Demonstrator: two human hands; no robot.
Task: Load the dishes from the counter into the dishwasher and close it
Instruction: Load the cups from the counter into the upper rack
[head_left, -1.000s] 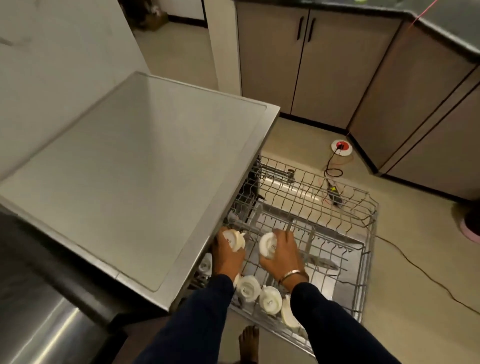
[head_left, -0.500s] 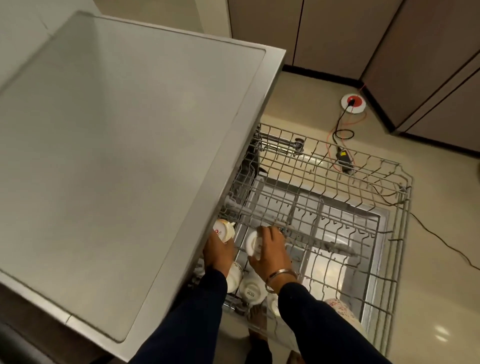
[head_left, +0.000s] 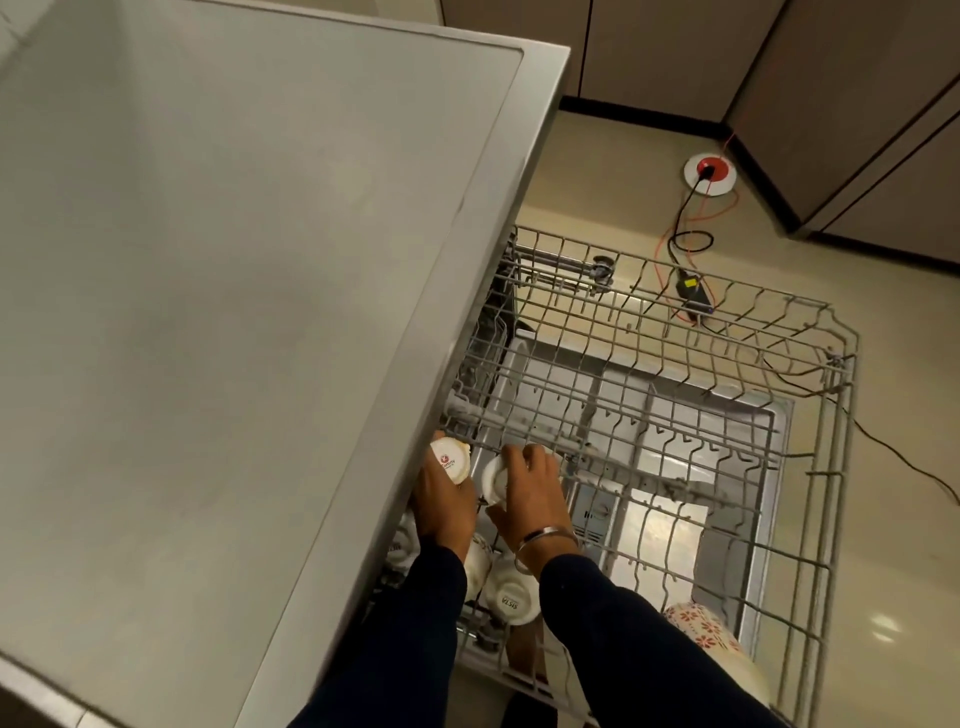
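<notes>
Two cups, one per grip: left hand holds logo cup, right hand holds plain cup, tipped for draining, both at rack near-left corner beside inverted cups.

Counter top: pale matte grey, brushed steel edge
Rack: grey wire
Cups: white; the one in the left hand carries a red round logo, another dark lettering on its base
Sleeves: dark navy
Bangle: silver
Cloth at the knee: cream with red floral print
Floor: glossy beige
Cabinets: brown-taupe, black plinth
Floor socket: white ring, red centre; cables black and orange
</notes>
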